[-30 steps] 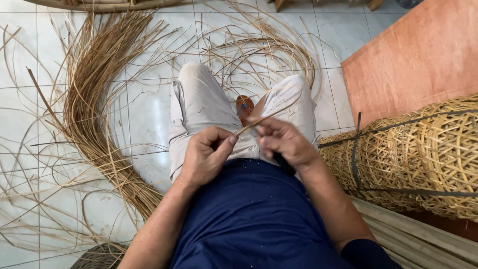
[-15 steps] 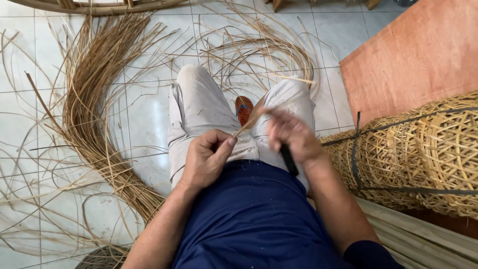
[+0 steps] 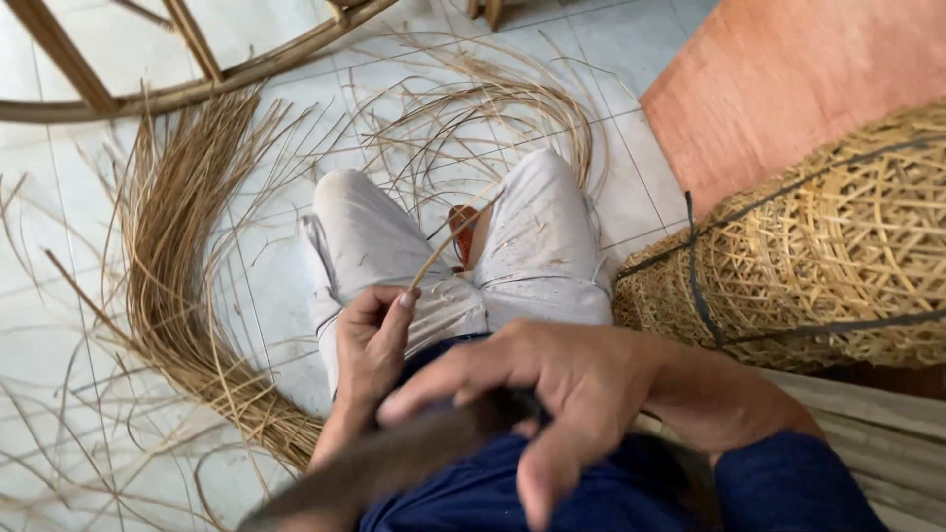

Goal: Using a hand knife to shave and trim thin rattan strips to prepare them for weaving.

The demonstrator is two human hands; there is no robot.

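Splitting a rattan strip (image 3: 448,241): left hand (image 3: 370,345) pinching its near end, right hand (image 3: 552,394) closed around a dark blurred knife handle (image 3: 394,458), likely needing realignment with the strip.

woven rattan basket (image 3: 838,246), wooden frame (image 3: 187,69), orange board (image 3: 788,69), white tiled floor (image 3: 59,227)

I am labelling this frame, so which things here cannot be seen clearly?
Head view only:
- Dark object in the right hand: blurred, covered by fingers.
- Rattan strip in the left hand: lower end hidden.
- Woven basket: cut off at the right edge.
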